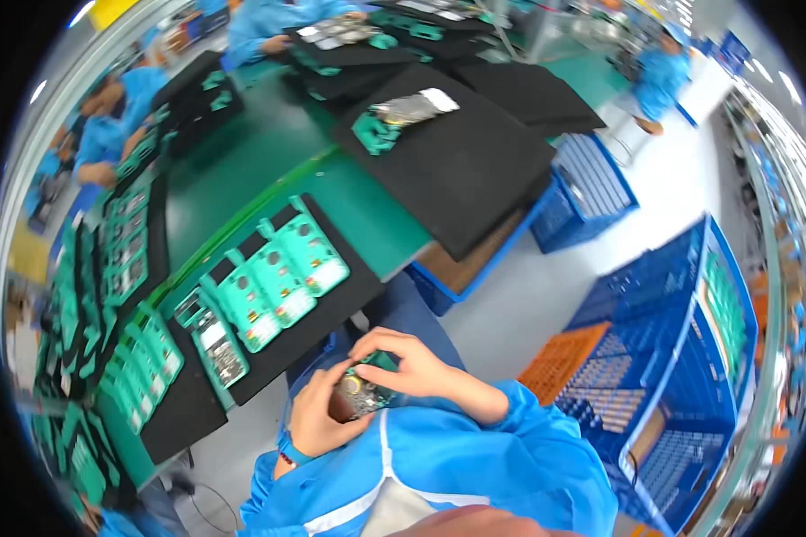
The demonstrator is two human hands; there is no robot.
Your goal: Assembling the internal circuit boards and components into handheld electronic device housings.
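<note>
Close to my body, above my lap, I hold a small circuit board [356, 399] with a yellow ring and a dark green part [381, 362] at its upper edge. My left hand [315, 413] is closed round its left side, thumb along the bottom. The right hand [407, 365] grips its upper right, with the fingers bent over the top. Both hands hide much of the board. On the table edge ahead stands a row of green plastic housings [269, 300]. Left of them, one green housing has a circuit board [222, 353] in it.
Black mats [457, 170] cover parts of the green table [367, 206]; one carries a silver-and-green part [398, 116]. More green housings [143, 367] lie at left. Blue crates [663, 358] and an orange tray [564, 358] stand at right. Co-workers in blue [282, 27] are around the table.
</note>
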